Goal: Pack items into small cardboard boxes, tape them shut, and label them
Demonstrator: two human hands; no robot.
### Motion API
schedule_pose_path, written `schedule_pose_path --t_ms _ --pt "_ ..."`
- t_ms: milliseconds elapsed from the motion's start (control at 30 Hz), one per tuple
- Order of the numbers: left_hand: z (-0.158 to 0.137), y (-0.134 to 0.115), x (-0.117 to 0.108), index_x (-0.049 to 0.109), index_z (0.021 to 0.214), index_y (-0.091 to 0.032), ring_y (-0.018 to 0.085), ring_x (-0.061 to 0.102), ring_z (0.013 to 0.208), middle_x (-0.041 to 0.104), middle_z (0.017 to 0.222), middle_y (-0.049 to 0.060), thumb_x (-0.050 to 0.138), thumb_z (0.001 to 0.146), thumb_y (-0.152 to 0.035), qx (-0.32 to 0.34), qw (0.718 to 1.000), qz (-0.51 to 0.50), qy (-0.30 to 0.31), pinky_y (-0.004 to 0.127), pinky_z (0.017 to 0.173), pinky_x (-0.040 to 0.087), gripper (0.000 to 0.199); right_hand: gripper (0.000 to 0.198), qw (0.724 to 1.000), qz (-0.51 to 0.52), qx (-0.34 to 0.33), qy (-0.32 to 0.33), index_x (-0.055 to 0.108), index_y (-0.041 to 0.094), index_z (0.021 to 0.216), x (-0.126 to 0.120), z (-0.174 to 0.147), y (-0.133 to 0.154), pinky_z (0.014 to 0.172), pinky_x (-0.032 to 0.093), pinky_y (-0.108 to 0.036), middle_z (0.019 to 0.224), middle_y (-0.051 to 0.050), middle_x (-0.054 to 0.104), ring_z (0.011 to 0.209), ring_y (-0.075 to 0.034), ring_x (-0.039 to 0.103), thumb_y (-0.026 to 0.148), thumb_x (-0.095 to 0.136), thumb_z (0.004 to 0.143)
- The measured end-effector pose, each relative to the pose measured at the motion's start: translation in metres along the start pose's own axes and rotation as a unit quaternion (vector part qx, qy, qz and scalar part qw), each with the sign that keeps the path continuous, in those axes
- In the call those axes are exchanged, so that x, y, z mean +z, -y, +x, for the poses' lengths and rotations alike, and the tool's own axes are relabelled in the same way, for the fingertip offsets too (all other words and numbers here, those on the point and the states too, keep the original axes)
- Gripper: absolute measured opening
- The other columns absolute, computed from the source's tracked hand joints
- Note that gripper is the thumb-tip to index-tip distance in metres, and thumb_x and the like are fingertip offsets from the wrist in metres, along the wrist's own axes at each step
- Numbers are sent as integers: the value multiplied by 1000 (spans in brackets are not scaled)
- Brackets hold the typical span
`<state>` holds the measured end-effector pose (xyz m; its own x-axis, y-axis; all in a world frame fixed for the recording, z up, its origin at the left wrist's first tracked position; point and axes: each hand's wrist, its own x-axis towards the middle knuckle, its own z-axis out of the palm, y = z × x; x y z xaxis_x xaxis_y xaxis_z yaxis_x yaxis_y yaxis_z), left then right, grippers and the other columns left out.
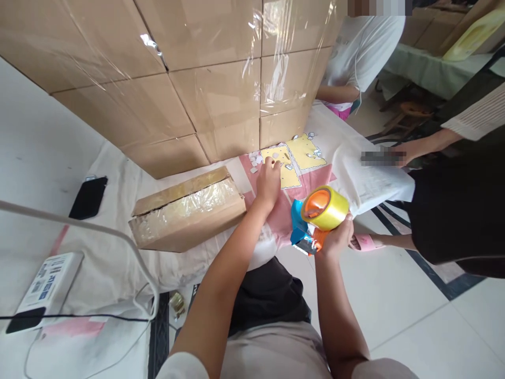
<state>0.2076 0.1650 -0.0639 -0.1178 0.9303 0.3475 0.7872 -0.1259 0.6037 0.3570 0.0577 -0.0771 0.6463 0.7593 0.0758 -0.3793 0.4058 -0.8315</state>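
"Where's the tape dispenser (304, 240)?"
"Right of centre, gripped by the right hand (337, 237); blue end leftward, long axis unclear (the roll (334, 208) opens upper left)."
"Left hand (269, 185)?"
"Fingers curled; holding anything, can't tell."

The table (347, 152) wears matt, creased cloth (106, 263). Near its front edge, the box (197, 231) is dull cardboard, its seam under glossy, wrinkled tape (193, 205). Shiny clear film (280, 73) covers the stacked cardboard boxes (221, 37) toward the back edge. The tape roll (336, 209) is smooth, glossy plastic; its dispenser (299, 216), plastic too.
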Motion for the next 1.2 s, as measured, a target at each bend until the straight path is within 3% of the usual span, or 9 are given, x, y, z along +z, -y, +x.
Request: schedule_pose_path --t_ms 133,233,367,467,533,667,900,1100,1200 --pt "-4 3 17 62 123 -16 31 59 118 63 125 16 52 100 -21 18 999 18 46 42 98 48 25 41 999 16 40 -5 68 19 110 1 -4 0 90 59 -37 105 -5 70 101 -22 70 55 65 88" --pt "-8 5 17 61 130 -12 35 53 127 61 130 20 67 94 -32 37 996 32 69 45 107 43 42 41 998 36 51 5 69 19 112 -1 -5 -1 93 59 -38 108 -5 71 104 -22 70 53 65 88" --pt "-20 -2 -4 60 136 -16 32 56 121 63 123 16 53 101 -39 44 998 -7 38 42 104 43 42 42 998 25 53 19 68 20 117 -2 -3 -3 94 58 -39 114 -6 70 110 -23 69 53 61 92" --pt "-57 -17 -27 69 109 -22 24 62 100 64 99 9 40 106 -39 42 986 -162 15 35 90 47 34 39 999 -4 17 34 69 21 113 -2 -3 0 89 58 -39 108 -6 70 105 -23 70 54 59 94" --pt "-96 -27 -39 69 94 -24 19 61 87 61 87 5 40 106 -43 23 961 -271 60 32 80 48 37 34 998 -38 -31 50 70 22 105 -2 -5 3 82 59 -39 97 -5 70 96 -24 70 53 59 95" --pt "-161 -38 -45 72 112 -25 19 58 92 55 101 7 56 99 -48 -47 934 -337 110 30 74 51 31 33 983 -98 -79 133 65 25 91 -8 -13 2 63 54 -37 76 -3 65 69 -21 63 56 55 98" --pt "-174 -48 -55 75 75 -22 17 53 81 46 86 4 61 95 -51 -114 910 -393 58 28 68 47 38 40 947 -193 -122 227 61 23 83 -26 -20 -10 56 42 -34 65 0 58 55 -18 50 62 64 89" --pt "-190 -71 -86 78 81 -23 16 52 69 58 75 3 58 97 -52 -87 900 -418 88 30 66 42 39 41 954 -165 -175 178 53 25 77 11 -4 21 56 36 -32 64 4 47 55 -16 40 61 55 96" --pt "-202 -69 -87 78 80 -22 17 55 72 63 79 5 56 98 -52 -72 909 -401 91 30 65 42 41 41 974 -100 -159 129 56 24 81 40 5 46 60 43 -30 69 3 49 60 -16 47 61 50 98"
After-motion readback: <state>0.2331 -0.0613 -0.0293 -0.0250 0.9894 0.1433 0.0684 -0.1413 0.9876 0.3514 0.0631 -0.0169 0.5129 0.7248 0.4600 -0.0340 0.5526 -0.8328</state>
